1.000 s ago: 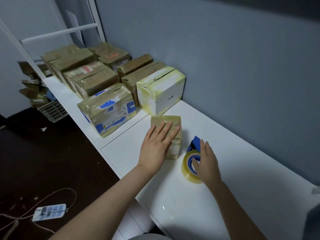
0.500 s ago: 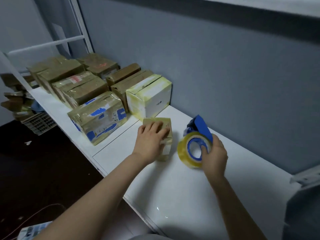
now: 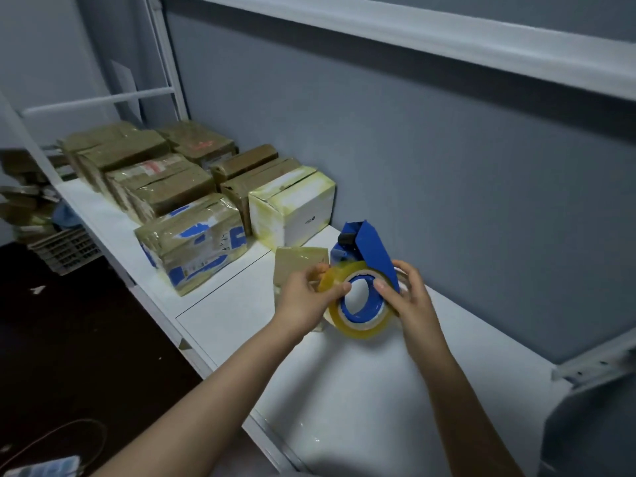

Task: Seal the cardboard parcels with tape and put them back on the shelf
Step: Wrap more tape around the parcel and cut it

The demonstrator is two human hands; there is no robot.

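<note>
White laminate shelf (image 3: 344, 390) runs the length of a grey-blue wall (image 3: 464, 173), and over it we hold a blue tape dispenser (image 3: 370, 249) loaded with a roll of clear yellowish tape (image 3: 361, 330). Our left hand (image 3: 306, 297) pinches the roll's near edge, thumb on its face and fingers curled behind it. Our right hand (image 3: 411, 297) grips the other side, thumb pressed by the blue core and fingers wrapped round the back. The dispenser is raised off the board, its blue guard pointing up.

The small parcel (image 3: 296, 261), brown and glossy with tape, lies on the shelf just behind our left hand, which partly hides it. It sits near a white box (image 3: 296, 204) with yellowed tape along its edges. Just beside that box is a parcel with blue markings (image 3: 192, 242), and behind both stand close-packed brown parcels (image 3: 161, 187) reaching to the shelf's far end.

A white board (image 3: 413, 32) crosses the wall above, and white frame posts (image 3: 165, 63) rise behind the far parcels. A grey metal bracket (image 3: 595, 366) juts in at right. Below the shelf edge lies a dark floor (image 3: 69, 339), with a slatted plastic crate (image 3: 65, 249) under the far end and a thin cable (image 3: 69, 428) looped near the lower left corner.
</note>
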